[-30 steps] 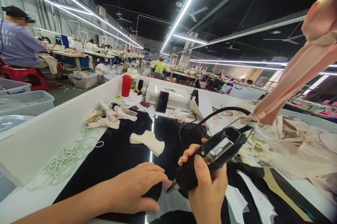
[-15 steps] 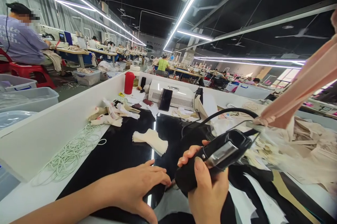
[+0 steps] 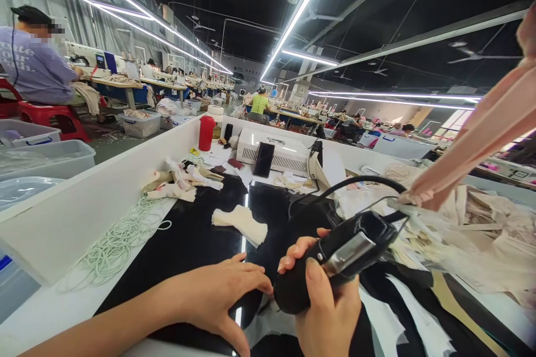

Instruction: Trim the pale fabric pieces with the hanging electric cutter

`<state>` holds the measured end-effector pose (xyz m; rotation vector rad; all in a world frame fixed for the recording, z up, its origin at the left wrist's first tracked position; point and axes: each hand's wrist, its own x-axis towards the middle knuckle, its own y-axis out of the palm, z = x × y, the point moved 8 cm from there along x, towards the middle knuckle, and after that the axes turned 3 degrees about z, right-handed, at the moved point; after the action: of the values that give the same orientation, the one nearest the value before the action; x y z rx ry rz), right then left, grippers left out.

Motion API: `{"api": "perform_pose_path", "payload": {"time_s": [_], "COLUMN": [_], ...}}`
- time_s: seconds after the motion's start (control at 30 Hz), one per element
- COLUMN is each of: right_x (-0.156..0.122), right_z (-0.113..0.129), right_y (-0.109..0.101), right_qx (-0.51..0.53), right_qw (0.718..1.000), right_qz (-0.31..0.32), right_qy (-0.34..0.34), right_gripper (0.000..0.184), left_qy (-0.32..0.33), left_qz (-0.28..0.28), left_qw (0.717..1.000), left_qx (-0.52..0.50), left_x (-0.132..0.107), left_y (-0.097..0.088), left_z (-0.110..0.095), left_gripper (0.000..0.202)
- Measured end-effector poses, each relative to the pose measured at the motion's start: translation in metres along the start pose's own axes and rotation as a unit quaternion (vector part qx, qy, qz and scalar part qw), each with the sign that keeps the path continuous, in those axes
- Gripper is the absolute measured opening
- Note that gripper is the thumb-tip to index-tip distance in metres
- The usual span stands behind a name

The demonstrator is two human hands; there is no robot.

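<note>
My right hand [image 3: 329, 312] is closed round a black hand-held tool [image 3: 335, 259] with a metal plate and a black cable [image 3: 355, 182] looping back over the table. The tool's tip points down at a pale piece of material [image 3: 276, 320] lying on the black tabletop [image 3: 184, 239]. My left hand [image 3: 218, 295] lies flat on that surface beside the tool, fingers spread, pressing on the edge of the piece. A strip of pink fabric [image 3: 473, 144] hangs in from the upper right.
A folded cream piece [image 3: 240, 223], a coil of white cord [image 3: 113, 242] and cloth scraps [image 3: 180, 181] lie on the table. Behind stand a red cup [image 3: 206, 133], a phone [image 3: 264, 159] and a white machine [image 3: 285, 153]. A heap of beige pieces [image 3: 473, 234] fills the right. A person [image 3: 31, 63] sits far left.
My left thumb has spread away from the fingers and the hand has flattened. The tool has tilted a little lower toward the piece. The view has shifted slightly.
</note>
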<state>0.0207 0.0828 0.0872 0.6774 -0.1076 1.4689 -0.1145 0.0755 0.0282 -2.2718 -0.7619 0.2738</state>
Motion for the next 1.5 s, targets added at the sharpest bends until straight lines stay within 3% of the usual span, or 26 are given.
{"api": "perform_pose_path", "payload": {"time_s": [0.27, 0.43, 0.6, 0.7, 0.9, 1.03, 1.1, 1.2, 1.27, 1.37, 1.5], "right_x": [-0.017, -0.023, -0.008, 0.005, 0.017, 0.014, 0.013, 0.013, 0.014, 0.015, 0.014], "right_z": [0.003, -0.001, 0.008, 0.021, 0.027, 0.026, 0.024, 0.021, 0.019, 0.014, 0.008], "right_y": [0.014, 0.018, 0.008, -0.006, -0.028, -0.029, -0.026, -0.018, -0.014, -0.009, -0.006], "right_qx": [0.051, 0.044, 0.028, 0.006, -0.024, -0.033, -0.038, -0.042, -0.042, -0.037, -0.036], "right_qw": [0.998, 0.997, 0.999, 1.0, 0.998, 0.997, 0.997, 0.997, 0.997, 0.997, 0.998], "right_qz": [-0.022, -0.035, 0.002, -0.017, -0.065, -0.069, -0.067, -0.063, -0.06, -0.053, -0.039], "right_qy": [0.041, 0.06, 0.019, -0.012, -0.005, -0.011, -0.014, -0.018, -0.022, -0.034, -0.038], "right_gripper": [0.041, 0.037, 0.036, 0.032, 0.034, 0.035, 0.035, 0.037, 0.038, 0.036, 0.035], "left_qy": [0.01, 0.017, 0.042, 0.051, 0.01, -0.011, -0.026, -0.05, -0.067, -0.093, -0.112], "left_qz": [-0.017, -0.002, -0.032, -0.04, -0.057, -0.182, -0.215, -0.186, -0.151, -0.107, -0.07], "left_qw": [1.0, 1.0, 0.998, 0.994, 0.975, 0.933, 0.932, 0.964, 0.98, 0.988, 0.99], "left_qx": [0.006, -0.006, 0.026, 0.085, 0.215, 0.309, 0.291, 0.183, 0.113, 0.061, 0.052], "left_x": [0.001, 0.002, -0.003, -0.01, -0.02, -0.024, -0.023, -0.016, -0.011, -0.007, -0.006], "left_y": [-0.002, -0.003, -0.009, -0.014, -0.033, -0.052, -0.053, -0.038, -0.024, -0.009, 0.0], "left_z": [-0.004, -0.008, -0.015, -0.016, -0.001, 0.003, 0.001, -0.003, -0.006, -0.006, -0.001], "left_gripper": [0.088, 0.092, 0.051, 0.026, 0.006, 0.023, 0.024, 0.019, 0.035, 0.058, 0.071]}}
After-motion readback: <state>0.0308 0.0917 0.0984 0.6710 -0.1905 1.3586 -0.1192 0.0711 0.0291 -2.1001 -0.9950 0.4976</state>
